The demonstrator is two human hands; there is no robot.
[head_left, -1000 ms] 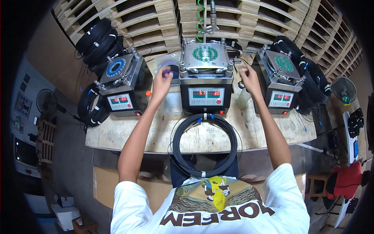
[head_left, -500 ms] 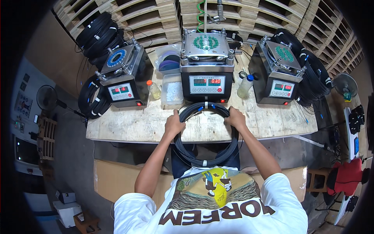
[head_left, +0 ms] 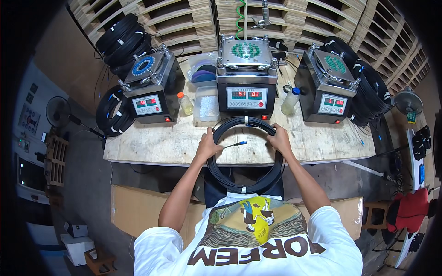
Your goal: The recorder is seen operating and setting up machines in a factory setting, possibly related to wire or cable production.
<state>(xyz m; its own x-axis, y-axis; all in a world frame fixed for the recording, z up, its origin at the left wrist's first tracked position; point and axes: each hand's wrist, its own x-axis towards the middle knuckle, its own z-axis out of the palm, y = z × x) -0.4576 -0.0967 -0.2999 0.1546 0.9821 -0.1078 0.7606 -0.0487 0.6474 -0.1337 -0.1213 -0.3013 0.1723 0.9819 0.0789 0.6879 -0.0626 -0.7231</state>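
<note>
Between my hands is a large coil of black cable (head_left: 276, 162), bound with white ties at its far and near sides. It leans over the table's front edge, its near part close to my shirt. My left hand (head_left: 208, 146) is closed around the coil's left side, and my right hand (head_left: 279, 139) grips its upper right. A loose cable end with a blue-tipped connector (head_left: 240, 143) juts from beside my left hand into the ring's opening. Beyond the coil stands the middle machine (head_left: 247, 92), a metal-topped box with a ring of green fittings and a lit red display.
Similar machines stand at the left (head_left: 149, 92) and right (head_left: 328, 87). On the wooden table (head_left: 156, 145) are a clear tub of white bits (head_left: 207, 106), an orange-capped bottle (head_left: 185, 105) and a blue-capped bottle (head_left: 290, 102). More black coils (head_left: 122, 41) are piled behind; an open cardboard box (head_left: 138, 209) lies below.
The blue-tipped cable end has swung from the coil's far side into the ring's opening, near my left hand. The coil has tilted slightly. The machines' display readings have changed.
</note>
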